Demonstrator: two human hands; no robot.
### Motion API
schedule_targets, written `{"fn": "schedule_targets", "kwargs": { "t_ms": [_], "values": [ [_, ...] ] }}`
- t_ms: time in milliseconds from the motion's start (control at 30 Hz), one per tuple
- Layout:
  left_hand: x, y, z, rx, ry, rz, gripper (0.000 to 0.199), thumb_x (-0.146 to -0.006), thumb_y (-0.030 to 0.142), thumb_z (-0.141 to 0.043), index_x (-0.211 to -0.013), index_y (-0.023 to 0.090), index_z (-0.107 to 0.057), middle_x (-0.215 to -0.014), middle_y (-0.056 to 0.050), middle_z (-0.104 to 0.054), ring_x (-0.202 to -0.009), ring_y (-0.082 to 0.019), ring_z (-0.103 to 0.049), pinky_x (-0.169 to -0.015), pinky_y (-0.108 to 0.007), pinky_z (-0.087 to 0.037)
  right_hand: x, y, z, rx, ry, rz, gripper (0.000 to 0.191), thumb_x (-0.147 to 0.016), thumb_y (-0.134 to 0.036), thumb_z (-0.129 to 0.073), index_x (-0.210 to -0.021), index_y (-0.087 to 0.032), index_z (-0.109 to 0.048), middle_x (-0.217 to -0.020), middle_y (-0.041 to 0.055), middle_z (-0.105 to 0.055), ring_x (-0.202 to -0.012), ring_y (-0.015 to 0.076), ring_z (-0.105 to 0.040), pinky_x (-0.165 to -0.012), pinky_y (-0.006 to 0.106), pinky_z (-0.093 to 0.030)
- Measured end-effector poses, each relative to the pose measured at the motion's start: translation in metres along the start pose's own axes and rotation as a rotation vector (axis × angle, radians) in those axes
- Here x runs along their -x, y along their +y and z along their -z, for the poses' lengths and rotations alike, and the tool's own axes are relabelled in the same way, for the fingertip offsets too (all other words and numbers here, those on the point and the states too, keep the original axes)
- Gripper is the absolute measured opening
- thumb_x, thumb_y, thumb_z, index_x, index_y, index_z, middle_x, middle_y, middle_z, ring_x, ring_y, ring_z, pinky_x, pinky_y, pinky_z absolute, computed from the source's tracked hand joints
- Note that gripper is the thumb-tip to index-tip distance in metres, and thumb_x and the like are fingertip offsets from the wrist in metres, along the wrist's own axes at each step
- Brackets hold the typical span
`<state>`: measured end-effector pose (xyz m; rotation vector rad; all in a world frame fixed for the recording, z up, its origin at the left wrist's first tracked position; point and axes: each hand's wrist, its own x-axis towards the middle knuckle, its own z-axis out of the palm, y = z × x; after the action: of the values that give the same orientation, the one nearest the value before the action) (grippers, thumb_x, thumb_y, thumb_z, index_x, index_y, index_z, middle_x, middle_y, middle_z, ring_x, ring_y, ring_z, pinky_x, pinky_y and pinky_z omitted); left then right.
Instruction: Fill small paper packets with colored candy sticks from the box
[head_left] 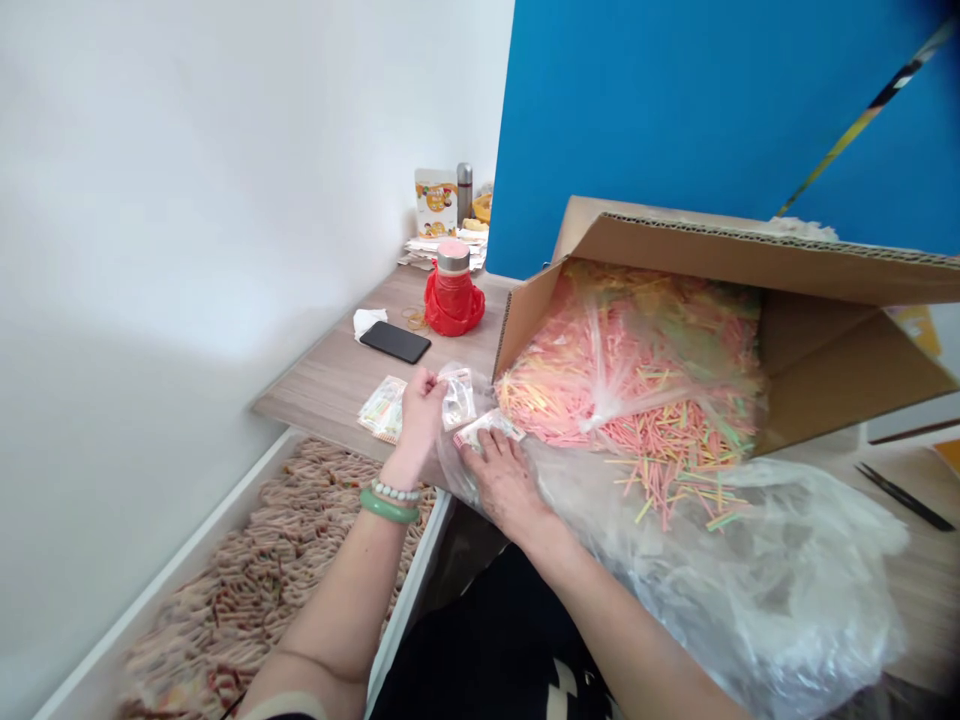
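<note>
My left hand [422, 405], with a green bangle and a beaded bracelet on its wrist, is closed in a pinch. Its fingertips grip the edge of a small clear printed packet [459, 400]. Fingers stretched out, my right hand [508, 482] lies flat over another printed packet [491, 427] at the table's front edge. A few more printed packets [384, 408] lie just left of my left hand. Beside my right hand, a large clear plastic bag [600, 400] full of thin pink, yellow and green sticks spills from a tipped cardboard box [817, 375].
A black phone [395, 342] and a red-wrapped jar [454, 300] stand on the table. Behind are a pouch [436, 205] and a thermos [465, 190]. Dark tweezers [904, 497] lie at right. Below left, a white bin [161, 590] holds many filled packets.
</note>
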<state>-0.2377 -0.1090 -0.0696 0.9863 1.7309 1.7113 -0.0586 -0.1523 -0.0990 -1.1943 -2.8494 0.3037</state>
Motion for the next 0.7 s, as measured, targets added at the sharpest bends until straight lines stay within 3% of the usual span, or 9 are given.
{"fn": "schedule_targets", "kwargs": {
  "t_ms": [167, 300, 367, 433, 500, 567, 700],
  "values": [
    [0.011, 0.027, 0.008, 0.292, -0.058, 0.182, 0.029, -0.066, 0.031, -0.071, -0.073, 0.021, -0.045, -0.065, 0.008, -0.047, -0.057, -0.010, -0.049, -0.053, -0.021, -0.043, -0.001, 0.001, 0.000, -0.024, 0.069, 0.024, 0.062, -0.094, -0.009, -0.049, -0.154, -0.028, -0.047, -0.155, 0.0177, -0.048, -0.144, 0.0333, -0.040, -0.117, 0.058, -0.035],
    [0.028, 0.045, 0.007, 0.334, -0.089, 0.244, 0.035, -0.060, 0.032, -0.075, -0.070, 0.021, -0.044, -0.063, 0.008, -0.049, -0.054, -0.009, -0.050, -0.050, -0.020, -0.044, 0.004, 0.010, 0.018, -0.283, 0.197, 0.084, 0.051, -0.095, -0.011, -0.046, -0.144, -0.023, -0.057, -0.149, 0.0150, -0.054, -0.140, 0.0303, -0.046, -0.114, 0.052, -0.041],
    [0.039, 0.048, 0.005, 0.327, -0.105, 0.262, 0.034, -0.060, 0.031, -0.075, -0.069, 0.021, -0.045, -0.062, 0.008, -0.049, -0.053, -0.009, -0.050, -0.049, -0.020, -0.043, 0.012, 0.017, 0.029, -0.511, 0.278, -0.018, 0.043, -0.096, -0.015, -0.044, -0.133, -0.020, -0.063, -0.136, 0.0142, -0.063, -0.129, 0.0286, -0.055, -0.110, 0.049, -0.045],
    [0.053, 0.048, 0.002, 0.320, -0.144, 0.290, 0.032, -0.060, 0.030, -0.075, -0.068, 0.020, -0.046, -0.060, 0.008, -0.051, -0.051, -0.009, -0.049, -0.048, -0.019, -0.042, 0.024, 0.022, 0.037, -0.808, 0.304, -0.208, 0.033, -0.096, -0.023, -0.044, -0.118, -0.019, -0.068, -0.118, 0.0117, -0.070, -0.110, 0.0263, -0.065, -0.100, 0.046, -0.051],
    [0.069, 0.045, -0.004, 0.319, -0.211, 0.314, 0.031, -0.059, 0.028, -0.076, -0.068, 0.020, -0.048, -0.058, 0.008, -0.050, -0.050, -0.008, -0.048, -0.047, -0.019, -0.041, 0.039, 0.024, 0.040, -1.144, 0.257, -0.356, 0.026, -0.094, -0.033, -0.049, -0.109, -0.020, -0.067, -0.105, 0.0073, -0.072, -0.094, 0.0229, -0.068, -0.088, 0.041, -0.055],
    [0.086, 0.041, -0.012, 0.319, -0.285, 0.333, 0.032, -0.060, 0.028, -0.079, -0.066, 0.020, -0.049, -0.057, 0.008, -0.050, -0.050, -0.008, -0.047, -0.047, -0.018, -0.041, 0.052, 0.025, 0.037, -1.408, 0.211, -0.395, 0.023, -0.087, -0.035, -0.059, -0.104, -0.021, -0.066, -0.098, 0.0034, -0.071, -0.086, 0.0201, -0.067, -0.080, 0.036, -0.055],
    [0.114, 0.039, -0.033, 0.333, -0.384, 0.391, 0.035, -0.057, 0.029, -0.086, -0.065, 0.019, -0.053, -0.057, 0.008, -0.055, -0.049, -0.007, -0.048, -0.048, -0.017, -0.040, 0.074, 0.037, 0.021, -1.537, 0.352, -0.461, 0.015, -0.075, -0.033, -0.069, -0.081, -0.019, -0.067, -0.076, 0.0000, -0.065, -0.072, 0.0167, -0.061, -0.073, 0.032, -0.050]
  ]
}}
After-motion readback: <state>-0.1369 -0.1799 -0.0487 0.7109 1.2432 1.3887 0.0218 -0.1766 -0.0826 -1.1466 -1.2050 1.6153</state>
